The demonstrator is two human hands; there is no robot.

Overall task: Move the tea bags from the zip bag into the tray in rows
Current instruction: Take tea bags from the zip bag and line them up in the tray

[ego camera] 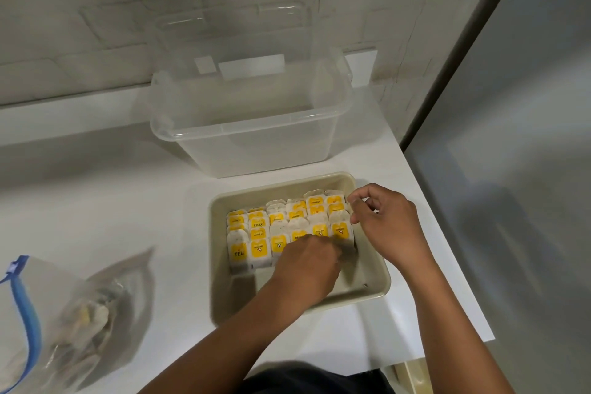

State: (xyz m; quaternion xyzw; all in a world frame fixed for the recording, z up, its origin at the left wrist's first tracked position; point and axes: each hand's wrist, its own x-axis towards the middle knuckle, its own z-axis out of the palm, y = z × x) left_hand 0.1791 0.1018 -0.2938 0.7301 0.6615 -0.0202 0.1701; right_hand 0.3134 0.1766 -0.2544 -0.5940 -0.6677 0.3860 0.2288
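Two hands work in one tray (377, 285): left hand (307, 262) fingers curl onto tea bags (259, 246) at six o'clock; right hand (383, 224) fingers pinch at three o'clock, what I cannot tell. One zip bag (73, 323) lies on the counter (96, 201).

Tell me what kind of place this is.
Probably a home kitchen or pantry counter: a white countertop against a white brick-pattern wall, with a clear storage bin and a tray of tea bags.
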